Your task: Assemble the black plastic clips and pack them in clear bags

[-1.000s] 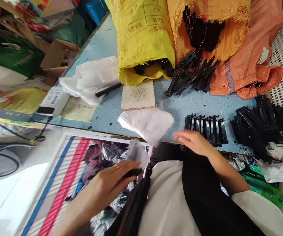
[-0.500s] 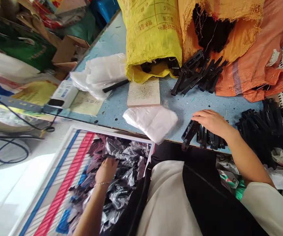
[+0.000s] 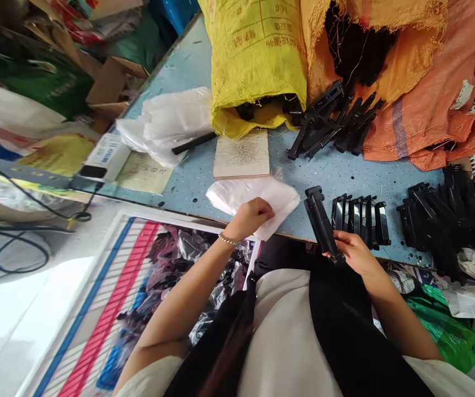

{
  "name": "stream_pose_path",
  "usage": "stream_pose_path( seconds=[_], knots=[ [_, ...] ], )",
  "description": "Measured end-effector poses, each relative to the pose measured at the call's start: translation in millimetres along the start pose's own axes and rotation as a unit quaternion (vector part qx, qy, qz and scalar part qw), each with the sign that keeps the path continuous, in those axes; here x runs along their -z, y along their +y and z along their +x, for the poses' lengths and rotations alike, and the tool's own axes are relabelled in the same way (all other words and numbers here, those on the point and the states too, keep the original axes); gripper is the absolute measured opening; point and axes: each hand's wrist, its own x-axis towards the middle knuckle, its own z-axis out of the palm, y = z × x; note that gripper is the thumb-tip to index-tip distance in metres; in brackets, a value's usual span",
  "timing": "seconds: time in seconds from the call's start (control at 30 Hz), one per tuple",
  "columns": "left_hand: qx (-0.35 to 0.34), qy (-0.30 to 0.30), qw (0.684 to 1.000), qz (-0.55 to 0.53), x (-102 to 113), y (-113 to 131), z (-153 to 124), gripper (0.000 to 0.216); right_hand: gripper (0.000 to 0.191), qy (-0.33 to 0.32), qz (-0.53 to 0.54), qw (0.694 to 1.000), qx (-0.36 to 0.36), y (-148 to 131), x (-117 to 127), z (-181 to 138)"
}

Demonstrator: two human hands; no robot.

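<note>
Right hand [image 3: 355, 253] clamps a black plastic clip [image 3: 320, 223]; left hand [image 3: 252, 215], fingers pinched on the clear-bag stack [image 3: 281, 196], should peel off the top bag alone.

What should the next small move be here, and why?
Probably pinch up the top bag from the stack of clear bags with the left hand. That hand rests on the stack, fingers curled, while the right hand holds a black plastic part beside it, with no bag around it.
</note>
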Motion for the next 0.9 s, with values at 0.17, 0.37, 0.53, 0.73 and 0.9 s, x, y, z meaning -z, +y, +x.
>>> stream_pose_path(
  seconds=[0.17, 0.37, 0.53, 0.73, 0.9],
  knots=[
    [0.065, 0.010, 0.995, -0.079, 7.3, -0.1, 2.4, 0.027, 0.032, -0.066, 0.146, 0.985, -0.060, 14.8, -29.2, -4.3],
    [0.075, 0.018, 0.993, -0.084, 5.5, 0.5, 2.9, 0.022, 0.021, -0.097, 0.275, 0.948, -0.131, 29.1, -47.9, -0.4],
    [0.058, 0.008, 0.997, -0.044, 6.5, 2.3, 3.7, 0.022, 0.020, -0.086, 0.308, 0.940, -0.121, 33.6, -38.5, 0.4],
    [0.063, 0.054, 0.996, -0.023, 3.7, -0.8, 2.1, 0.012, 0.028, -0.155, 0.351, 0.909, -0.162, 51.6, -47.6, 11.5],
    [-0.108, 0.146, 0.968, 0.172, 0.4, -2.8, -13.5, 0.033, 0.033, -0.135, 0.407, 0.882, -0.194, 65.9, -54.3, 20.5]
  ],
)
